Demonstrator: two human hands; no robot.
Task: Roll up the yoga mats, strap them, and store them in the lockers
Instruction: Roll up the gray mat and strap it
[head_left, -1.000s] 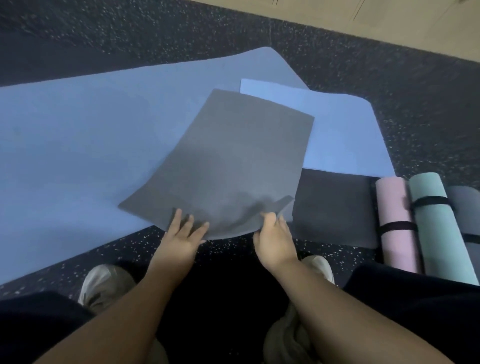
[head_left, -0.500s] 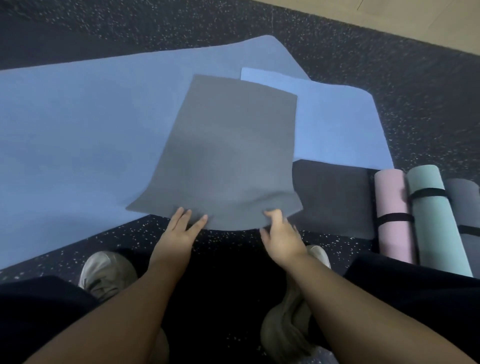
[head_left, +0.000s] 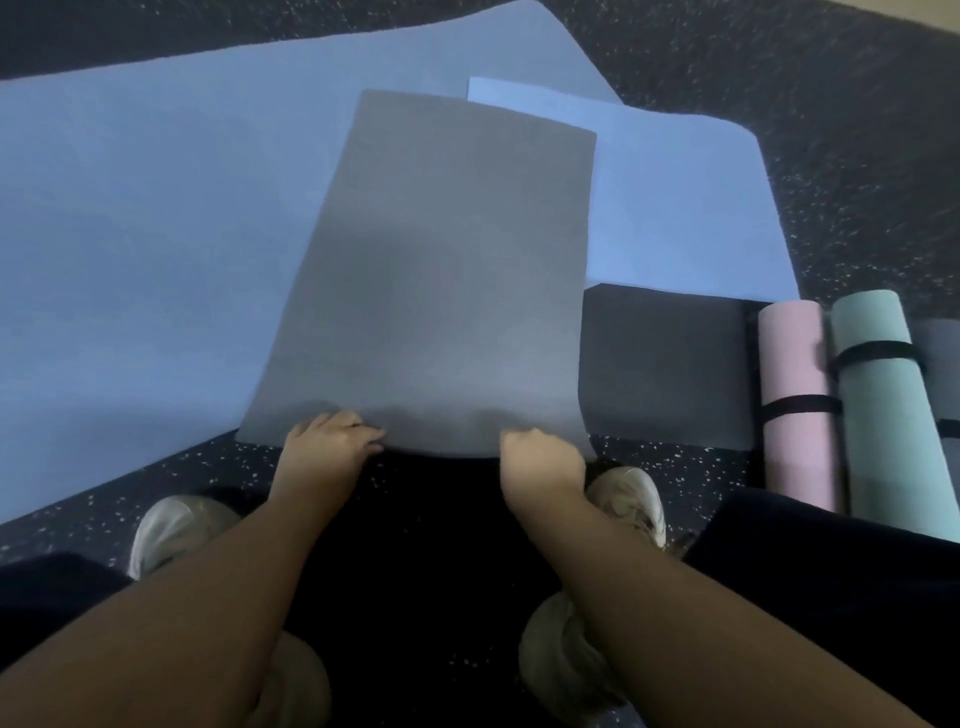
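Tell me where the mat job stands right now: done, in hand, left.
Done: the pink mat and the teal mat lie rolled and strapped on the floor at the right, not in lockers.
In hand: the left hand and right hand grip the near edge of the flat grey mat, its roll not yet begun.
Left: the large blue mat, the lighter blue mat, then storage.

A dark rubber floor (head_left: 857, 130) flecked with pale specks is seen across the frame, a strip of light wooden flooring (head_left: 930, 15) is glimpsed at the top right corner, and two pale worn sneakers (head_left: 171, 530) (head_left: 631, 501) are planted on it.
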